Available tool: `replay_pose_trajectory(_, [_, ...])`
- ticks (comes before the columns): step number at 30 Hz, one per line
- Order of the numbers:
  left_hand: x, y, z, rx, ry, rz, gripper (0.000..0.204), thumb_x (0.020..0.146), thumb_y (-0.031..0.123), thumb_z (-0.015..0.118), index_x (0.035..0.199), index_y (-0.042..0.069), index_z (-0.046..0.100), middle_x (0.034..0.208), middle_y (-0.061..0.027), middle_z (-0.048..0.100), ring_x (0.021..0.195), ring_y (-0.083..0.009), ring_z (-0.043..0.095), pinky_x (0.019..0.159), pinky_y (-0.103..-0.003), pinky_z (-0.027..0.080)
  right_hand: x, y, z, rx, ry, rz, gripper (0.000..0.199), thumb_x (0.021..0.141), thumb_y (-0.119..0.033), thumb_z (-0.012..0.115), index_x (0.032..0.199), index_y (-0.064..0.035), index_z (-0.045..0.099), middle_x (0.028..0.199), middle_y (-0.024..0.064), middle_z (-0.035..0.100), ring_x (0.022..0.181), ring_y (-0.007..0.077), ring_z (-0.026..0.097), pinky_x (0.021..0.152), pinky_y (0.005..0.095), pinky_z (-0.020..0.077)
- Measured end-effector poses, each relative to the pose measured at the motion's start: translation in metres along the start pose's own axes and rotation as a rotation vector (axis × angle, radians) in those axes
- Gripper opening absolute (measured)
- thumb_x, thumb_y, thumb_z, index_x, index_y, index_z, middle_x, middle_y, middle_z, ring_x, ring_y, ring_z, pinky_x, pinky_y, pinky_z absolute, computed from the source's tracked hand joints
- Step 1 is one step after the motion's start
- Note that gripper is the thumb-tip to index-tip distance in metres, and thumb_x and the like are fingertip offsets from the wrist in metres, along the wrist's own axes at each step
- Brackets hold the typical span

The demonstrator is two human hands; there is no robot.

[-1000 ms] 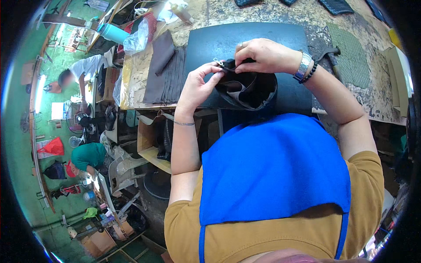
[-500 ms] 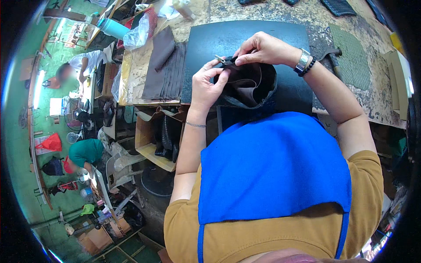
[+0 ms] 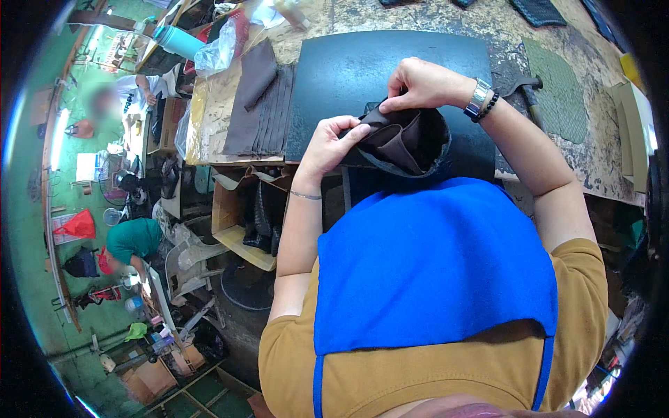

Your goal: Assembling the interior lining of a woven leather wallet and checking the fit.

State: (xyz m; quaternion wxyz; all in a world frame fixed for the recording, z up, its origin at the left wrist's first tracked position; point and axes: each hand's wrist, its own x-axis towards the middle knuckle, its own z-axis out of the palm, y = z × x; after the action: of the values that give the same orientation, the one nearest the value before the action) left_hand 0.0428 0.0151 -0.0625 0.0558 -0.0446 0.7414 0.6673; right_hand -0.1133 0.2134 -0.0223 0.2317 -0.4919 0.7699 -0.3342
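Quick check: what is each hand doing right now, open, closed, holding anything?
Left hand: closed, pinching the edge of the dark brown leather piece.
Right hand: closed, gripping the top edge of the same piece.

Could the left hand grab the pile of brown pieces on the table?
Probably yes. The pile of brown pieces lies uncovered just left of the left hand, but that hand is busy pinching the dark leather piece.
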Motion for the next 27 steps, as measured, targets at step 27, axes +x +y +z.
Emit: replay_pose_trajectory(27, [-0.011, -0.003, 0.033, 0.291, 0.486, 0.248, 0.010, 0.075, 0.006, 0.074, 0.073, -0.001, 0.067, 0.084, -0.0092, 0.069, 0.071, -0.0093, 0.061, 0.065, -0.024, 0.050, -0.006, 0.006, 0.019, 0.064, 0.114, -0.082, 0.024, 0.074, -0.027, 0.075, 0.077, -0.0031, 0.071, 0.067, 0.0137, 0.065, 0.060, 0.0234, 0.063, 0.060, 0.0349, 0.0484])
